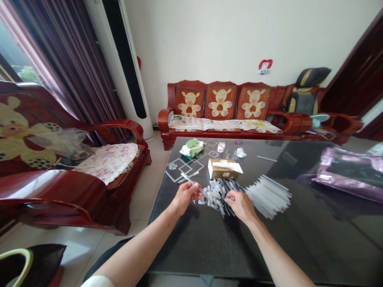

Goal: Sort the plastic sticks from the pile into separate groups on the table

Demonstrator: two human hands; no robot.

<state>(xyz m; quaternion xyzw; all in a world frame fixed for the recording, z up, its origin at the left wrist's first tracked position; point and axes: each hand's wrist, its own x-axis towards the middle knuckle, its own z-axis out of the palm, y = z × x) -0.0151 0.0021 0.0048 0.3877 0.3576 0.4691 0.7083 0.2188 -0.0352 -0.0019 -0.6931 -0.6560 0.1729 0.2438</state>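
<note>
My left hand [187, 197] is closed around a slim whitish tube [186, 177], which points up and away to the left. My right hand [241, 205] has its fingertips pinched together at the right side of a loose pile of small whitish and black stick-like pieces [216, 195]. What those fingertips grip, if anything, is too small to make out. Right of that hand lies a bundle of long translucent white tubes [271, 196], side by side on the dark table [221, 251]. A few thin sticks [188, 177] lie just beyond my left hand.
Behind the pile stands a tissue box [224, 169]. Farther back are a green wipes pack [192, 148], a small white cup [221, 147], crumpled tissue [240, 152] and a single tube [266, 158]. A purple plastic bag [350, 173] lies at right. Wooden sofas [220, 137] surround the table.
</note>
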